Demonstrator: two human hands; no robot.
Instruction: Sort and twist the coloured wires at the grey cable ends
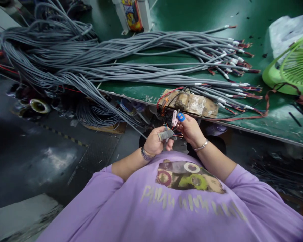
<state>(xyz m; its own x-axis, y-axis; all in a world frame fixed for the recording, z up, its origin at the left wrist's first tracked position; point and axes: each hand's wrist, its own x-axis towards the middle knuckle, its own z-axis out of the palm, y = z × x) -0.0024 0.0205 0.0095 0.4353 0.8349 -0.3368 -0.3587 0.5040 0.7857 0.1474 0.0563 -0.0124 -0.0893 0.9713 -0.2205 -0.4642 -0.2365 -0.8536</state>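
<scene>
The coloured wires (178,135) are in front of the person's belly, just below the near edge of the counter (207,16). The left hand (155,139) has its fingers pinched on them, the thumb in a grey wrap (166,134) pressing down while loose ends fan out on both sides. So this bunch is already spread into separate strands; whether the tips are bared is too small to tell.

The right hand (192,131) is bent in close beside them, its thumb under a blue cover (181,117), next to a pink piece (175,118). I cannot tell whether its fingers grip that piece, a wire or nothing.

A grey cable (133,126) runs down from the counter's edge toward the left hand, though its join to the wires is hidden. On the counter lies a big bundle of cables (111,70), whose many ends show white bands and exposed reddish wires: their outer sheath is off there. Whether these are finished or waiting cannot be told. Beyond the near block (202,106), a green fan (293,67) stands at the right.
</scene>
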